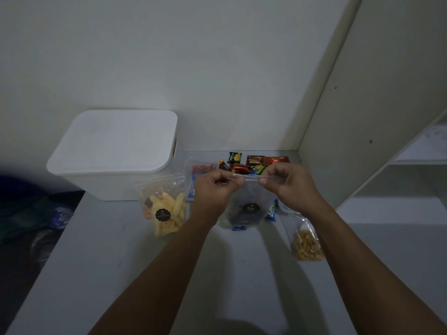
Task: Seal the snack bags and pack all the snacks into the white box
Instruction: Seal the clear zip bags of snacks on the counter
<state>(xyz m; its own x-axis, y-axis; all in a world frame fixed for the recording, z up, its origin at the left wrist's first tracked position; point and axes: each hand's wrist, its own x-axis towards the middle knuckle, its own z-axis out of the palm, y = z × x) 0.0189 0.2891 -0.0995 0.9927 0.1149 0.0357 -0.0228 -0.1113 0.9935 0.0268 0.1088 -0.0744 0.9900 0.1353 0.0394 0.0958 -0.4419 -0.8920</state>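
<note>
Your left hand (216, 183) and right hand (284, 181) both pinch the top strip of a clear bag of dark snacks (249, 209), fingers curled tight on it, holding it up above the middle of the counter (116, 262). The white box (113, 151), lid on, sits at the back left corner, a bag of pale yellow chips (167, 209) just before it. Small wrapped snacks (254, 162) lie along the back edge, and a bag of orange-yellow puffs (307, 243) lies toward the right edge.

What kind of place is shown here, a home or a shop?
Probably a home, at a plain white table against a bare wall, beside white shelving. A lidded white box stands on the table.
</note>
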